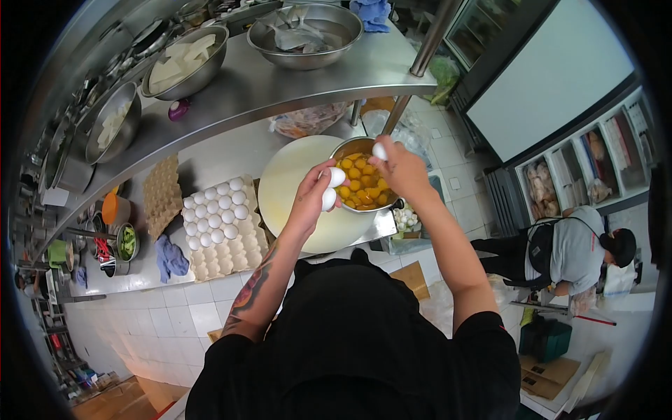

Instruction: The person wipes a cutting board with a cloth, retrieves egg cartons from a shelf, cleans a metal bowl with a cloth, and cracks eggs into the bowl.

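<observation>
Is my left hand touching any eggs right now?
Touching. The head view shows the left hand gripping two white eggs, with no gap between skin and shell.

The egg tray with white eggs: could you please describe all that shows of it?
The egg tray is beige, with moulded cups, apparently of paper pulp. White eggs fill much of its far part; the nearest cups are empty. It lies above the metal counter, left of the round board; what directly supports it is hidden. Neither the left hand nor the right hand touches it.
</observation>
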{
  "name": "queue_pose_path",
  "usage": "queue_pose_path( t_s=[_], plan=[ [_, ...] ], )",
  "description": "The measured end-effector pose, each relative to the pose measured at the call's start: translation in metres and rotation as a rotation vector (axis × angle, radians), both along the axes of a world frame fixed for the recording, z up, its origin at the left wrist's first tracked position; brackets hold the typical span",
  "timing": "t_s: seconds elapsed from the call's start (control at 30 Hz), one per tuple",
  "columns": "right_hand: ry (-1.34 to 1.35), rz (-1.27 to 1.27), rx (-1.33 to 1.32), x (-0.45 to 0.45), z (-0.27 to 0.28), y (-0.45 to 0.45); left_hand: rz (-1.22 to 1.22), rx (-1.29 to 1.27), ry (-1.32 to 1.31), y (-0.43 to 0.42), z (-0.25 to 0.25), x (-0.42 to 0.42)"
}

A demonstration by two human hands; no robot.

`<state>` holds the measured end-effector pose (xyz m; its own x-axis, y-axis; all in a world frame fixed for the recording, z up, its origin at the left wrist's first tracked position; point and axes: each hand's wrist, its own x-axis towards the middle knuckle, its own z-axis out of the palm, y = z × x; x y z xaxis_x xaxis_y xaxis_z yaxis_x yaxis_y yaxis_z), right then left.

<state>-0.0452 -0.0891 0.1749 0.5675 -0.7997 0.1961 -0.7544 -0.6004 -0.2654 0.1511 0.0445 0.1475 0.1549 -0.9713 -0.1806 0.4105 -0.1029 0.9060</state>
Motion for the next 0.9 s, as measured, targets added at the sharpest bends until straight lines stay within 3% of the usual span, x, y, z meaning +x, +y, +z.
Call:
queue_pose_path(
  t_s=[0.03, 0.1, 0.23, 0.3, 0.37, 0.43, 0.47, 0.53, 0.57, 0.6, 0.67, 0.7, 0.77, 0.8, 0.87, 0.9],
  plan=[
    [0.001, 0.0, 0.0, -0.007, 0.0, -0.001, 0.0, 0.0, 0.001, -0.002, -0.004, -0.001],
    [-0.558, -0.153, 0.081, -0.036, 0.0, -0.006, -0.047, 0.023, 0.096, -0.007, -0.019, -0.002],
    [-0.604, -0.358, 0.227, -0.105, -0.061, -0.028, -0.03, 0.006, 0.193, -0.018, -0.023, -0.021],
    [0.007, -0.244, -0.447, -0.124, -0.08, -0.022, -0.147, 0.033, 0.056, -0.028, -0.019, -0.032],
    [-0.619, 0.005, 0.145, -0.092, -0.039, 0.003, -0.206, 0.029, -0.013, -0.038, -0.005, -0.048],
    [-0.674, 0.206, 0.519, -0.064, 0.0, 0.029, -0.252, -0.001, -0.147, -0.046, -0.01, -0.061],
    [-0.682, 0.195, 0.514, -0.058, -0.006, 0.026, -0.265, -0.001, -0.152, -0.051, -0.014, -0.063],
    [-0.676, 0.428, 0.533, -0.05, -0.024, 0.004, -0.294, -0.017, -0.131, -0.057, -0.012, -0.064],
    [-0.789, 0.371, 0.796, -0.051, -0.026, -0.008, -0.328, -0.057, -0.099, -0.056, -0.006, -0.059],
    [-0.794, 0.372, 0.793, -0.053, -0.031, -0.023, -0.33, -0.058, -0.103, -0.054, -0.005, -0.054],
    [-0.831, -0.047, 0.791, -0.055, -0.043, -0.055, -0.234, 0.018, -0.143, -0.047, -0.005, -0.043],
    [-0.833, -0.047, 0.795, -0.049, -0.051, -0.071, -0.206, 0.016, -0.156, -0.046, -0.012, -0.038],
    [-1.662, -0.254, 0.763, -0.032, -0.064, -0.096, -0.184, 0.034, -0.152, -0.039, -0.011, -0.032],
    [-1.662, -0.255, 0.767, -0.025, -0.066, -0.1, -0.164, 0.048, -0.146, -0.036, -0.01, -0.03],
    [-1.382, -0.204, 0.894, -0.011, -0.07, -0.105, -0.16, 0.048, -0.149, -0.029, -0.015, -0.027],
    [-1.404, -0.202, 1.073, -0.003, -0.068, -0.1, -0.159, 0.044, -0.152, -0.025, -0.016, -0.025]
  ],
)
